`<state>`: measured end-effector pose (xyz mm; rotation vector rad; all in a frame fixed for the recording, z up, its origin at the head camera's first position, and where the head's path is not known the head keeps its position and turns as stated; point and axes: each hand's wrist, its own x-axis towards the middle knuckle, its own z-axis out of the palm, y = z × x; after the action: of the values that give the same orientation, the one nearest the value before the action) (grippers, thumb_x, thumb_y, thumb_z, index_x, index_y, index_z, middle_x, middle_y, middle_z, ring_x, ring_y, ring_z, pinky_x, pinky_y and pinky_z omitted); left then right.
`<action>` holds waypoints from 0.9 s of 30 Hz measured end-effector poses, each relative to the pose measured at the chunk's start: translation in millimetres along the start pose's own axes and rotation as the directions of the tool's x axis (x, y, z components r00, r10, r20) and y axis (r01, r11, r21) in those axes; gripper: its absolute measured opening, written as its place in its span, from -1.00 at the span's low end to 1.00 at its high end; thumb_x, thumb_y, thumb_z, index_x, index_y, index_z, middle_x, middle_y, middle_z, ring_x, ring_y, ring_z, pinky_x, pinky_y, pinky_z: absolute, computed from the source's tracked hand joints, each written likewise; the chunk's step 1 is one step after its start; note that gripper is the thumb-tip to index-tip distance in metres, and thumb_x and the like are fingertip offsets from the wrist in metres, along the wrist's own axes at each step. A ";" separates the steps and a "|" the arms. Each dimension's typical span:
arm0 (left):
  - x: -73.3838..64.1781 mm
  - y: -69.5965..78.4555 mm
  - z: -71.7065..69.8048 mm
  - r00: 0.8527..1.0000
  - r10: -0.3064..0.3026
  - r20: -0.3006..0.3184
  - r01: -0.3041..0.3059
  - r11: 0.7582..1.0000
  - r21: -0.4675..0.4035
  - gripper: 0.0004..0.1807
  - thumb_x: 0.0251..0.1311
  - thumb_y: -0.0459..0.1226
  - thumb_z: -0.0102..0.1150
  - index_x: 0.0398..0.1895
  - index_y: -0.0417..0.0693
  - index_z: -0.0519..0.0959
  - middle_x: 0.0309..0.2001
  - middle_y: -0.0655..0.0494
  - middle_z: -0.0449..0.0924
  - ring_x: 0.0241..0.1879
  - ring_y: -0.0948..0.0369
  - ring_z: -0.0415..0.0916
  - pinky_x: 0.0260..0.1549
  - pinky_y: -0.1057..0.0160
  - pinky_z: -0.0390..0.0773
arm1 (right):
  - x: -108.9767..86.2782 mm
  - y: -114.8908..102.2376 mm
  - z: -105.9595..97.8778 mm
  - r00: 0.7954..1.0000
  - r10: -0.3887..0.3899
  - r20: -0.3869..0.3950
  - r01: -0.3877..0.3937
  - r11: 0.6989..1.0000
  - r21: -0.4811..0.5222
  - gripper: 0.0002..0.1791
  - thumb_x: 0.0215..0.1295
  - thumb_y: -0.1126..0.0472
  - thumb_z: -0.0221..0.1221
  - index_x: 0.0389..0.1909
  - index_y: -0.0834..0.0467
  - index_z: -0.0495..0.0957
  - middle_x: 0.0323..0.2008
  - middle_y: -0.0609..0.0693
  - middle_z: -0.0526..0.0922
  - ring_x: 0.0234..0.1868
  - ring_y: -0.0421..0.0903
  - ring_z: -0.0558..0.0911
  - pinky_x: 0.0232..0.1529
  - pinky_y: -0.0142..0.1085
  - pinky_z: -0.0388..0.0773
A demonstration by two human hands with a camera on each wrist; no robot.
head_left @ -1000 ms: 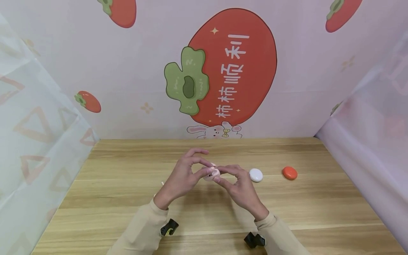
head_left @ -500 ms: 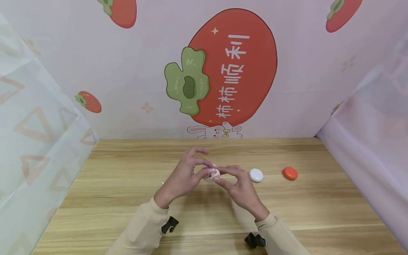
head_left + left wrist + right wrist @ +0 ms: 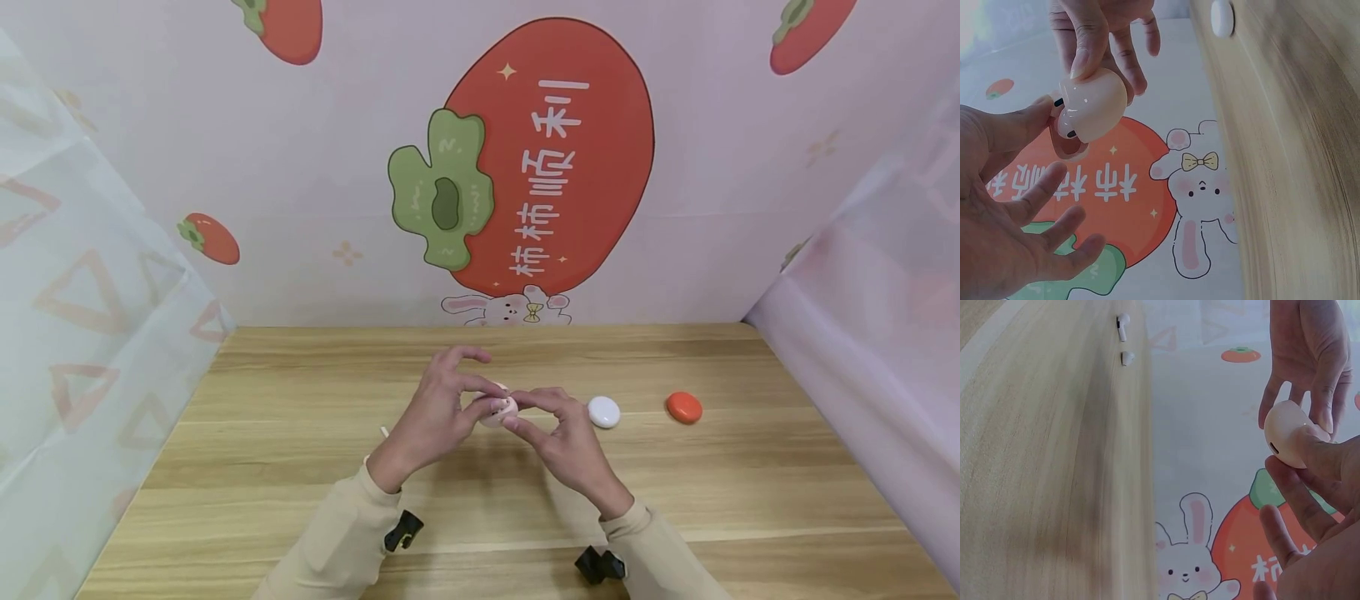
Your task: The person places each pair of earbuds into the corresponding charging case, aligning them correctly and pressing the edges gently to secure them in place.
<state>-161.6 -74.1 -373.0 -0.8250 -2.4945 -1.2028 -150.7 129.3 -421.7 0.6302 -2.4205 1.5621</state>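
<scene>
A pale pink earbud charging case [image 3: 1099, 103] is held above the table between both hands, its lid [image 3: 1067, 145] hinged back. Two earbuds with black marks show at its opening; one earbud [image 3: 1070, 124] sits lower in the left wrist view. My right hand [image 3: 566, 442] pinches the case body between thumb and fingers. My left hand [image 3: 431, 421] pinches with thumb and index finger at the upper earbud, its other fingers spread. The left fingertips partly cover that earbud, so how far it sits in the case is hidden.
On the wooden table [image 3: 300, 533], a white rounded case [image 3: 603, 412] and an orange one [image 3: 684, 407] lie right of the hands. Left of them lie a white earbud [image 3: 1123, 328] and another small white earbud [image 3: 1127, 359]. A printed cloth wall [image 3: 315, 167] rises behind.
Both hands stay almost in place around the case. The left fingers shift slightly at its opening, and the left wrist moves a little to the right.
</scene>
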 end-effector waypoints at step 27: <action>-2.7 0.1 -2.4 0.987 -0.070 -0.147 0.051 0.990 -0.128 -0.83 0.08 -0.25 0.54 -0.24 -0.06 0.82 0.05 0.00 0.57 0.15 0.04 0.46 0.14 -0.09 0.43 | -1.7 -0.4 -0.3 0.996 0.093 -0.012 -0.092 0.994 0.060 -0.69 0.25 0.22 0.41 0.02 0.09 0.74 -0.08 -0.10 0.75 0.04 -0.06 0.59 0.19 0.13 0.34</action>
<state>-159.4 -76.9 -372.7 -0.6636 -2.3580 -1.3976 -149.1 129.9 -421.8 0.5213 -2.4337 1.6735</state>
